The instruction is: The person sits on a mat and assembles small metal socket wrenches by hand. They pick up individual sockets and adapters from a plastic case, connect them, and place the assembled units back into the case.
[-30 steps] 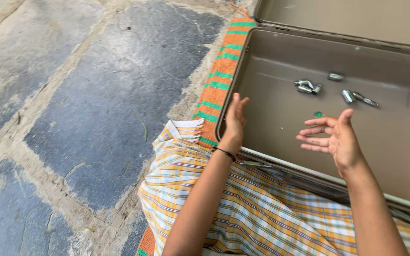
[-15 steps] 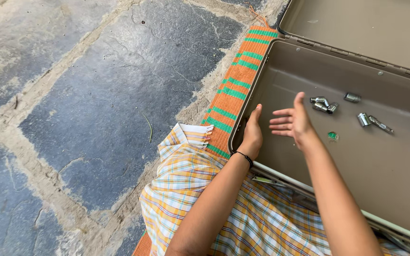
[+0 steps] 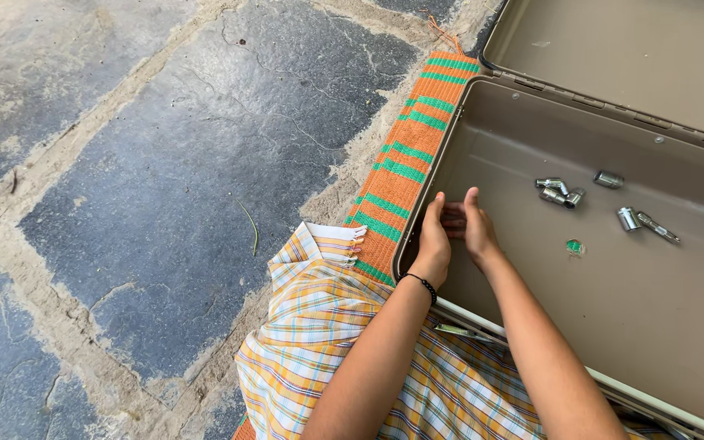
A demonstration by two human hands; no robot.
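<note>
A dark stone floor (image 3: 165,163) lies at the left, and an orange mat with green stripes (image 3: 401,163) runs under the open tan case (image 3: 613,326), likely to keep it off the grit. The left hand (image 3: 433,240) rests on the case's near-left rim, fingers (image 3: 436,213) together and curled over the edge, holding nothing loose; the right hand (image 3: 473,228), just beside and seemingly touching it, lies inside with fingers loosely together. Several small metal sockets (image 3: 560,192) and a green scrap (image 3: 574,246) sit apart on the case bottom.
</note>
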